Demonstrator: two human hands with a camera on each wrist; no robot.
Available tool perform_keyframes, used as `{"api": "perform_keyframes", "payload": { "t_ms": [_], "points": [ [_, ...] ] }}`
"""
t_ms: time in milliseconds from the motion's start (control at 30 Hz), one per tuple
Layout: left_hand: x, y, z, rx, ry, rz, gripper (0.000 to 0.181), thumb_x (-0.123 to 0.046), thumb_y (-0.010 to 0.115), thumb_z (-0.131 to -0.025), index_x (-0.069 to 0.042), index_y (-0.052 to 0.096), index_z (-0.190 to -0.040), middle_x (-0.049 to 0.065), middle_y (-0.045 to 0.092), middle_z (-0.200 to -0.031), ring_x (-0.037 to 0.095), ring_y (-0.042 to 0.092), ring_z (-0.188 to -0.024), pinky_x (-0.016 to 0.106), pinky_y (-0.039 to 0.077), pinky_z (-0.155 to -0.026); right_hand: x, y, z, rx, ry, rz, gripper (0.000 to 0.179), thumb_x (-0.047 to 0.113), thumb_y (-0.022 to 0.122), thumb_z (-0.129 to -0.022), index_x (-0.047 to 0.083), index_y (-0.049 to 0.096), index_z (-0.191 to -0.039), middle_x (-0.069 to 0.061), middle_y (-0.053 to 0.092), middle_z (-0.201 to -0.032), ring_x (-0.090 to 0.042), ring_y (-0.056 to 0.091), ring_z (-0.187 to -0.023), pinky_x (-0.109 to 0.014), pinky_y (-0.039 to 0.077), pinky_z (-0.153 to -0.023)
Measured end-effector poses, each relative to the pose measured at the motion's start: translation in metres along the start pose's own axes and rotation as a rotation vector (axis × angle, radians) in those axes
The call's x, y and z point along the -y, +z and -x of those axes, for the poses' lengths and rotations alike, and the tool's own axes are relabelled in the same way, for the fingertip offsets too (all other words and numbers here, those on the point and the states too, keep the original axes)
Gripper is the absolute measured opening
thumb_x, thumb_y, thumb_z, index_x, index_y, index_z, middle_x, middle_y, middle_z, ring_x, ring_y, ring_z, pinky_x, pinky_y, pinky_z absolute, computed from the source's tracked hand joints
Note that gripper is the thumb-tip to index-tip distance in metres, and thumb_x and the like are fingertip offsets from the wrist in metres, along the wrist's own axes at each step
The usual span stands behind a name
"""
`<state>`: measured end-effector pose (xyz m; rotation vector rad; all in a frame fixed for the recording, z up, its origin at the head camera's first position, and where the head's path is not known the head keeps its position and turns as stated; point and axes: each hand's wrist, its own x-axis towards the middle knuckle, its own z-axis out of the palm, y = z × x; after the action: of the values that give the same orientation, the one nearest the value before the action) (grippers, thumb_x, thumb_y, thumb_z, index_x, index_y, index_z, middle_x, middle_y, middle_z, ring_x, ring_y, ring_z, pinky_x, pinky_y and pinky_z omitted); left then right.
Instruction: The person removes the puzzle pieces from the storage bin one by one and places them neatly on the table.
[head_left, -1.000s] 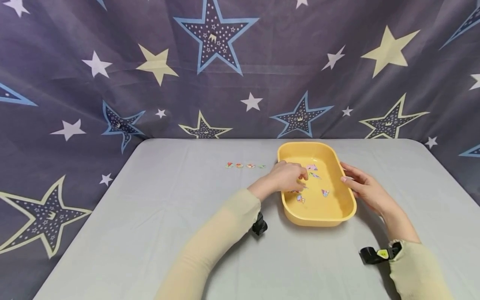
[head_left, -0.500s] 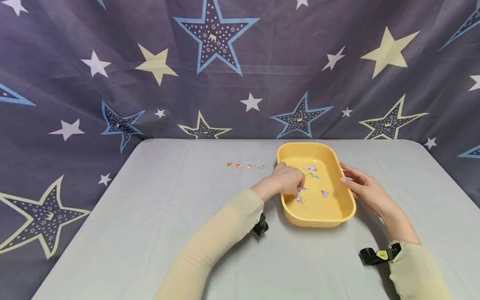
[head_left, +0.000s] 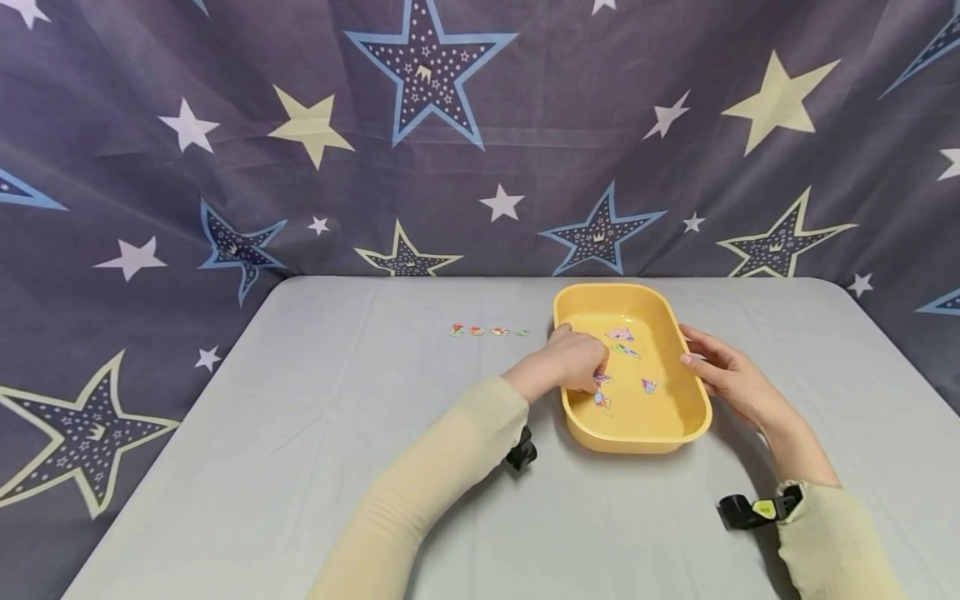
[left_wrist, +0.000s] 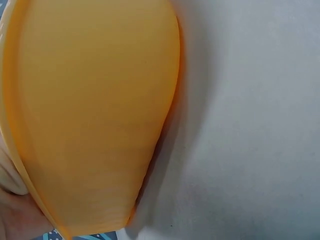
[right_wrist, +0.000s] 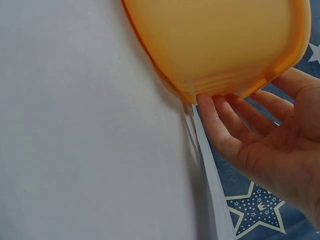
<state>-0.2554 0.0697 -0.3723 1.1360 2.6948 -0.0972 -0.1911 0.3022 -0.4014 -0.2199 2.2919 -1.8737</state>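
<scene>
A yellow plastic tray stands on the table in the head view, with several small flat colourful cutouts in it, such as a pink-purple cutout and a blue-red cutout. My left hand reaches over the left rim, its fingers bent down by a cutout. Its fingertips are hidden, so what it holds does not show. My right hand holds the tray's right side, thumb at the rim. In the right wrist view its fingers lie against the outer wall.
Several similar cutouts lie in a row on the grey-white tablecloth, left of the tray. A dark star-patterned curtain hangs behind the table. The left wrist view shows mostly the tray's outer wall.
My left hand has shifted slightly within the tray and its fingers have dipped lower. The cutout nearest the front has turned a little. My right hand and the tray hold their place.
</scene>
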Motion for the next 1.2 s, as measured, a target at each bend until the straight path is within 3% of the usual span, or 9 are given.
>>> {"api": "perform_keyframes", "payload": {
  "t_ms": [333,633,900,1067,1200],
  "points": [
    [0.005,0.004,0.001,-0.096,0.031,0.063,0.016,-0.030,0.064,-0.079,-0.023,0.060,-0.093,-0.013,0.055,-0.076,0.007,0.049,-0.074,0.029,0.030,-0.077,0.001,0.000,0.000,0.003,0.000,0.008,0.063,0.016,0.049,-0.094,0.000,0.015,-0.144,0.012,0.049,-0.111,0.000,0.057,-0.092,-0.020,0.050,-0.070],
    [0.007,0.005,0.001,-0.169,0.028,0.094,0.024,-0.031,0.062,-0.081,-0.021,0.055,-0.101,-0.012,0.052,-0.081,0.005,0.048,-0.074,0.026,0.031,-0.072,0.001,0.001,0.000,0.003,-0.001,-0.009,0.063,0.016,0.049,-0.093,0.001,0.015,-0.144,0.012,0.049,-0.111,0.000,0.058,-0.092,-0.020,0.051,-0.070],
    [0.010,0.005,0.005,-0.233,0.052,0.209,0.022,-0.032,0.061,-0.081,-0.023,0.057,-0.100,-0.013,0.054,-0.084,0.003,0.050,-0.080,0.024,0.032,-0.074,0.000,0.002,0.001,0.004,0.003,-0.020,0.063,0.015,0.049,-0.093,0.001,0.015,-0.144,0.012,0.049,-0.111,0.000,0.058,-0.092,-0.020,0.051,-0.070],
    [0.012,0.003,0.006,-0.251,0.066,0.233,0.029,-0.030,0.058,-0.084,-0.020,0.059,-0.111,-0.011,0.058,-0.091,0.003,0.051,-0.084,0.021,0.035,-0.075,0.000,0.002,0.000,0.009,0.007,-0.014,0.063,0.017,0.049,-0.094,0.002,0.014,-0.144,0.010,0.048,-0.112,0.000,0.058,-0.093,-0.020,0.051,-0.071],
    [0.015,-0.002,0.008,-0.301,0.081,0.246,0.031,-0.028,0.056,-0.086,-0.019,0.060,-0.115,-0.007,0.058,-0.093,0.004,0.050,-0.083,0.019,0.037,-0.072,-0.001,0.001,0.000,0.002,0.011,0.016,0.063,0.020,0.048,-0.094,0.003,0.015,-0.144,0.010,0.046,-0.114,0.001,0.057,-0.093,-0.020,0.050,-0.072]
  ]
}}
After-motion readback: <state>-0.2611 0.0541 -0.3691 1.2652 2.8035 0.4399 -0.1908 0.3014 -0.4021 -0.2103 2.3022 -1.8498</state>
